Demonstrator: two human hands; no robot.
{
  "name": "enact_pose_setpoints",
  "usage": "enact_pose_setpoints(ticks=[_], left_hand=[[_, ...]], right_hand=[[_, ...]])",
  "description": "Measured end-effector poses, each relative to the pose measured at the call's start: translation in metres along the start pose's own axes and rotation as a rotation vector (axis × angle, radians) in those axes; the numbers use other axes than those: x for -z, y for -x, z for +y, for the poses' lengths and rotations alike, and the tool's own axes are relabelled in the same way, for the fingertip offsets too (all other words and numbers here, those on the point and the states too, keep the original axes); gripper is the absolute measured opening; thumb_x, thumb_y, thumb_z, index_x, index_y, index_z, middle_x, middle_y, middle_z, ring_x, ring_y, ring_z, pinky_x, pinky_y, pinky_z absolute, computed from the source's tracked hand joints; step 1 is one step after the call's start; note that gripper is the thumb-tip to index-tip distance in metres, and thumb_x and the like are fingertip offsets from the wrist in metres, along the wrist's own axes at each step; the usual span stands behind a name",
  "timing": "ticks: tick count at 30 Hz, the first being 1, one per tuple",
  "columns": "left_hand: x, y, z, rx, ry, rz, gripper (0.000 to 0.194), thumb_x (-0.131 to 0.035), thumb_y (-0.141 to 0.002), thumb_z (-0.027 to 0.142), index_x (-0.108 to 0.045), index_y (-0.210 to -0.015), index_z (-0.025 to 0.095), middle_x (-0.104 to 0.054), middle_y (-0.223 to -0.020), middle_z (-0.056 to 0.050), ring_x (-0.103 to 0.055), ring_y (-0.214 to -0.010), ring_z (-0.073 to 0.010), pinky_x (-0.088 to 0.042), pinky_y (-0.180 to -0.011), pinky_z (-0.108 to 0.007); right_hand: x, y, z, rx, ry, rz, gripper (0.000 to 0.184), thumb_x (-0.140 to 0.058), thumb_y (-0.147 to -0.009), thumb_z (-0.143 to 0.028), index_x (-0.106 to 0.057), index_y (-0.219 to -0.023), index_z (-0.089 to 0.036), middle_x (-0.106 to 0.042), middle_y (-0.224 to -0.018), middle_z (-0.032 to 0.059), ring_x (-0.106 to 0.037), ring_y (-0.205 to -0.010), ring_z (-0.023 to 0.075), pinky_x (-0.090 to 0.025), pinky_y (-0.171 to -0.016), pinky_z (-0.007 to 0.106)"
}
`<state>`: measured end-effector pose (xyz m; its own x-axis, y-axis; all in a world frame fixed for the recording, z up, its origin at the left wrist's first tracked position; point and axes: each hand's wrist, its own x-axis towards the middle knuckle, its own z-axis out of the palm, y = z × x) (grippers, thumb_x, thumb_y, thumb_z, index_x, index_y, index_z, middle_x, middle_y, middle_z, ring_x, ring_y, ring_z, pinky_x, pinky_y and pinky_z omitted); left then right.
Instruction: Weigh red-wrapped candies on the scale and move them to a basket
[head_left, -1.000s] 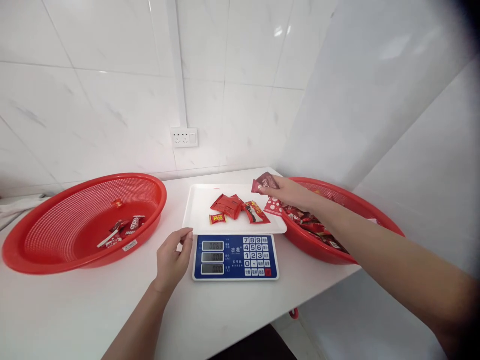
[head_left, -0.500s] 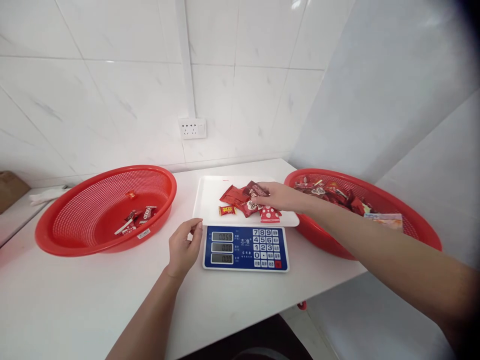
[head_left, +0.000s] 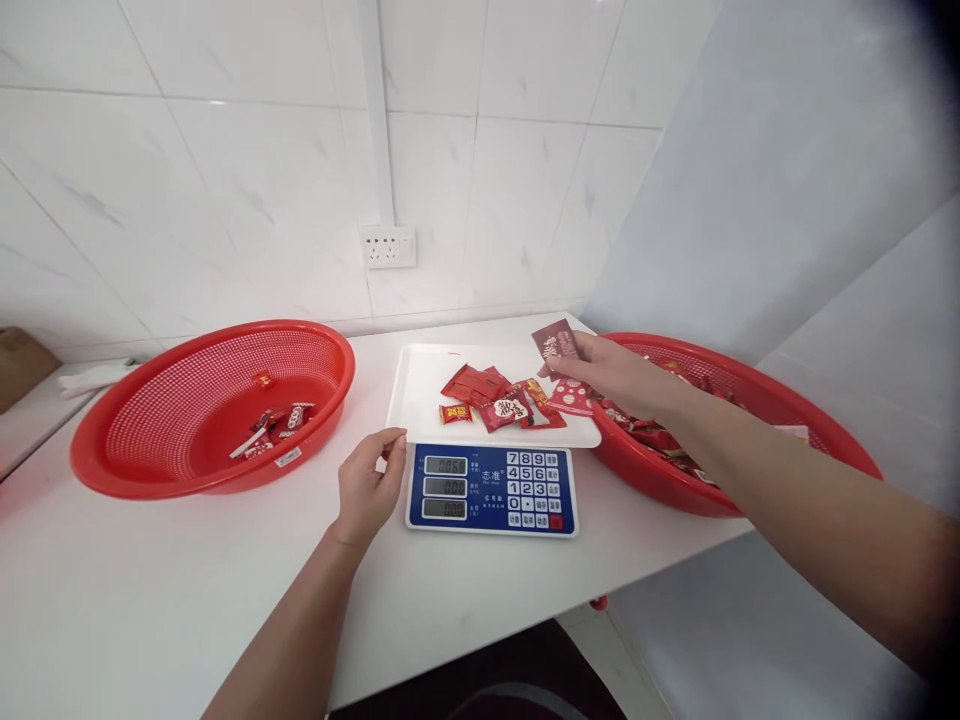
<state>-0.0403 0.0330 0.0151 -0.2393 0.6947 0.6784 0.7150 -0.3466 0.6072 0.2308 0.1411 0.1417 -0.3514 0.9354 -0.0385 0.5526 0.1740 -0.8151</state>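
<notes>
My right hand [head_left: 611, 372] is closed on a dark red snack packet [head_left: 555, 345] above the right end of the scale's white tray [head_left: 424, 365]. A pink-red polka-dot packet [head_left: 572, 396] hangs just under its fingers; whether they grip it too is unclear. On the tray lie several red packets [head_left: 474, 384], one with a white oval label [head_left: 504, 409], and a small red-and-yellow sweet [head_left: 455, 413]. My left hand [head_left: 370, 480] rests by the tray's front left corner, fingers curled and fingertips touching the corner. Anything inside those fingers is hidden. Below the tray is the blue scale panel [head_left: 491, 515].
On the right, a red plastic basket [head_left: 840, 440] holds many wrapped snacks, partly behind my right arm. A second red basket [head_left: 150, 380] on the left contains several packets [head_left: 277, 430]. A wall socket [head_left: 388, 247] is behind the scale. The table's [head_left: 450, 600] front edge slants across below.
My right hand went left over the tray, left the white-oval packet there, and drew back right with the dark packet. The display reading changed. My left hand kept its place by the scale.
</notes>
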Motion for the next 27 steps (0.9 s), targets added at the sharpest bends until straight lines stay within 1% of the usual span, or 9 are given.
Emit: enact_pose_setpoints(ticks=[3,6,8,13,15,19,22,25,27], left_hand=[[0.0,0.0,0.0,0.001,-0.003,0.005,0.019,-0.05,-0.083,0.029,-0.062,-0.092,0.017,-0.068,-0.076,-0.003,-0.063,-0.068,-0.0117,-0.05,-0.057,-0.021],[-0.001,0.0,0.0,-0.002,-0.003,0.009,0.019,-0.05,-0.083,0.029,-0.062,-0.091,0.017,-0.068,-0.076,-0.003,-0.063,-0.068,-0.0116,-0.05,-0.057,-0.021],[-0.001,0.0,-0.001,-0.004,-0.001,0.01,0.019,-0.05,-0.083,0.029,-0.062,-0.091,0.017,-0.068,-0.076,-0.003,-0.063,-0.067,-0.0115,-0.05,-0.057,-0.021],[0.0,0.0,-0.001,-0.004,0.003,0.008,0.019,-0.05,-0.084,0.03,-0.062,-0.092,0.017,-0.067,-0.077,-0.003,-0.062,-0.068,-0.0115,-0.05,-0.057,-0.021],[0.0,0.0,-0.002,-0.004,0.003,0.003,0.019,-0.05,-0.083,0.029,-0.062,-0.093,0.017,-0.067,-0.077,-0.003,-0.063,-0.068,-0.0117,-0.05,-0.055,-0.02],[0.001,0.0,-0.001,-0.013,0.001,0.002,0.018,-0.051,-0.083,0.028,-0.062,-0.093,0.018,-0.067,-0.077,-0.002,-0.063,-0.069,-0.0112,-0.049,-0.054,-0.019],[0.001,0.0,-0.001,-0.024,-0.001,0.008,0.017,-0.051,-0.083,0.027,-0.061,-0.093,0.017,-0.067,-0.077,-0.002,-0.062,-0.068,-0.0108,-0.049,-0.054,-0.019],[0.001,0.0,-0.001,-0.031,-0.009,0.019,0.017,-0.051,-0.083,0.026,-0.061,-0.092,0.017,-0.067,-0.077,-0.003,-0.062,-0.067,-0.0108,-0.048,-0.053,-0.018],[0.001,-0.001,-0.001,-0.033,-0.015,0.027,0.016,-0.051,-0.083,0.026,-0.061,-0.092,0.017,-0.067,-0.077,-0.002,-0.062,-0.066,-0.0104,-0.048,-0.051,-0.018]], right_hand=[[-0.001,0.005,-0.001,0.038,0.023,-0.062,0.028,-0.057,-0.08,-0.038,-0.058,-0.103,-0.023,-0.068,-0.098,0.0051,-0.063,-0.087,0.0211,-0.052,-0.07,0.033],[-0.003,0.009,-0.006,0.073,0.02,-0.068,0.031,-0.058,-0.079,-0.035,-0.058,-0.107,-0.022,-0.068,-0.102,0.0051,-0.062,-0.095,0.0222,-0.052,-0.079,0.036],[-0.005,0.01,-0.009,0.066,-0.008,-0.059,0.03,-0.058,-0.08,-0.034,-0.058,-0.107,-0.021,-0.067,-0.106,0.0056,-0.061,-0.099,0.0229,-0.051,-0.083,0.039],[-0.008,0.008,-0.01,0.071,-0.06,-0.083,0.028,-0.057,-0.08,-0.031,-0.058,-0.106,-0.021,-0.067,-0.105,0.0052,-0.062,-0.098,0.0216,-0.051,-0.085,0.037],[-0.008,0.007,-0.008,0.083,-0.04,-0.089,0.028,-0.056,-0.081,-0.031,-0.057,-0.107,-0.021,-0.067,-0.105,0.0049,-0.063,-0.097,0.0209,-0.051,-0.084,0.036],[-0.007,0.002,0.0,0.107,0.088,-0.026,0.029,-0.055,-0.082,-0.035,-0.057,-0.107,-0.022,-0.068,-0.103,0.005,-0.063,-0.094,0.0213,-0.05,-0.083,0.037],[-0.002,-0.002,0.006,0.128,0.216,0.049,0.026,-0.053,-0.082,-0.035,-0.057,-0.105,-0.023,-0.068,-0.101,0.0044,-0.063,-0.091,0.022,-0.049,-0.08,0.038],[0.009,-0.004,0.014,0.097,0.452,0.175,0.021,-0.052,-0.081,-0.035,-0.059,-0.098,-0.024,-0.068,-0.095,0.0043,-0.062,-0.087,0.0252,-0.048,-0.075,0.04],[0.022,-0.003,0.022,0.056,0.569,0.232,0.022,-0.051,-0.081,-0.037,-0.059,-0.097,-0.025,-0.068,-0.092,0.0049,-0.062,-0.086,0.0277,-0.047,-0.072,0.042]])
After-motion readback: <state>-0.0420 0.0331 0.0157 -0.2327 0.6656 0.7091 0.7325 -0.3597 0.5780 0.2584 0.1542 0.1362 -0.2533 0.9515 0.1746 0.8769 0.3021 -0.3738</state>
